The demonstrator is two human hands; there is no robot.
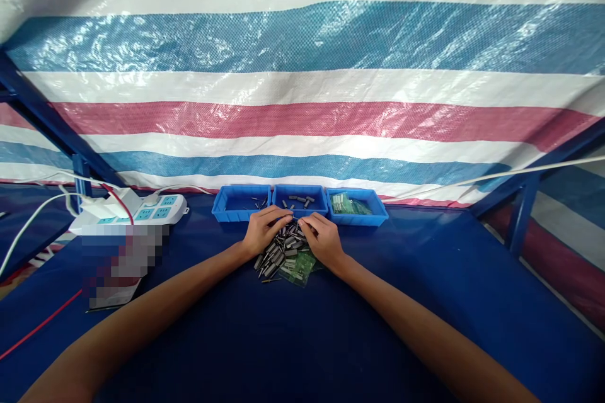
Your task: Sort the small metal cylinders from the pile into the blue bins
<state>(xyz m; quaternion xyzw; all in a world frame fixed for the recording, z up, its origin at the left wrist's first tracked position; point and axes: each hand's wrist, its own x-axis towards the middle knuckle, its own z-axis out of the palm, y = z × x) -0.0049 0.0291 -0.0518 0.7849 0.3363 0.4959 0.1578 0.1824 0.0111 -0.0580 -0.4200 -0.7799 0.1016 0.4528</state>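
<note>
- L hand [261, 231] is laid palm-down on the left side of a pile of small grey metal parts [282, 250], fingers curled together, tips meeting the pile's top; whether a part is pinched can't be told
- R hand [323, 239] is laid on the pile's right side, fingers bent inward, thumb & forefinger drawn close near the L fingertips; a pinched part can't be made out
- Both fingertips are brought nearly together over the pile's far edge, just in front of the middle tray
- The pile is found on the blue tabletop [425, 302] toward its far edge, approx. centred btw. left & right; a few parts are scattered toward the near side, incl. a thin pin [270, 280]
- Small green plastic bags [299, 269] are seen under & beside the pile's near-right side, touching it
- Three blue plastic trays are lined up side by side along the far edge, touching each other: left tray [240, 203] w/ a few small parts, middle tray [299, 199] w/ several grey parts, right tray [358, 206] w/ green bags
- A white power strip [142, 211] w/ plugged cables is set near the far-left corner; a red wire [42, 324] is run along the left edge
- A striped tarp [302, 75] is hung behind the table
</note>
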